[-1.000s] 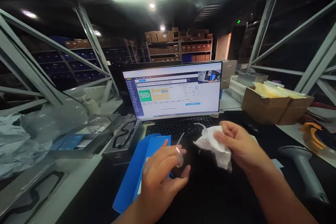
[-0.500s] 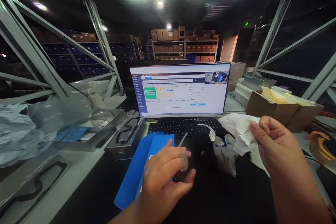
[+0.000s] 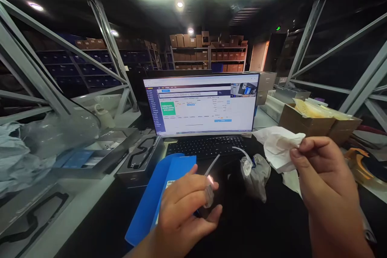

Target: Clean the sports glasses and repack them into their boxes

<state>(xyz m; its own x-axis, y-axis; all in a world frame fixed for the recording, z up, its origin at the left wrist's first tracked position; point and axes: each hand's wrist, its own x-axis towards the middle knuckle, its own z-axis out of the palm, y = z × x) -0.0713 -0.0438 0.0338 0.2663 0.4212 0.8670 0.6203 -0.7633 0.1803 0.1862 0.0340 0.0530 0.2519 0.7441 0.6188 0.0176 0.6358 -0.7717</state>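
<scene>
In my right hand (image 3: 323, 165), thumb and index finger pinch a crumpled white tissue (image 3: 281, 147). My left hand (image 3: 187, 201) is half curled, thumb apart. A bunched piece of clear plastic bag (image 3: 209, 195) is caught at its fingers, and a thin pale strip (image 3: 213, 164) sticks up beside it. What lies under the palm is hidden. Between my hands rests a small grey plastic bag (image 3: 256, 179), gathered at the neck with a pale cable tie. A blue open bin (image 3: 157, 197) with a labelled blue piece inside stands partly behind my left hand.
A monitor (image 3: 202, 105) and black keyboard (image 3: 205, 146) stand ahead. To the left are a grey box (image 3: 142, 157), an open tray (image 3: 96, 161) and crumpled plastic bags (image 3: 24, 145). At right are cardboard boxes (image 3: 305, 125) and a tape roll (image 3: 359, 165).
The view has shifted slightly. My right hand has turned and lifted the tissue a little, spreading it flatter. My left hand stays nearly still with the clear plastic at its fingers.
</scene>
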